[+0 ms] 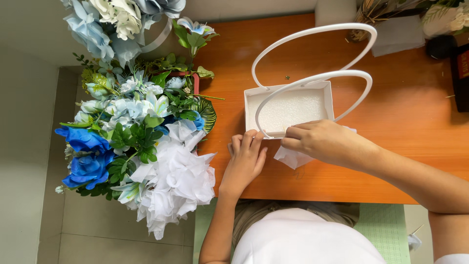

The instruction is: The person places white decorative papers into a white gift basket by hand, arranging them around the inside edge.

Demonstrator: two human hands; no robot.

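A white paper basket [250,105] with two curved white handles [312,78] stands on the wooden table [400,122]; a white foam block [293,108] fills its bottom. My left hand [245,159] rests with fingers curled against the basket's near left corner. My right hand [320,142] pinches the basket's near edge, with a piece of white tissue paper [292,158] sticking out beneath it.
A large pile of artificial blue and white flowers with green leaves [141,132] lies left of the table edge, partly in a red crate [196,82]. More flowers [117,19] at top left. A dark object [461,73] and dried stems [376,10] sit at the far right.
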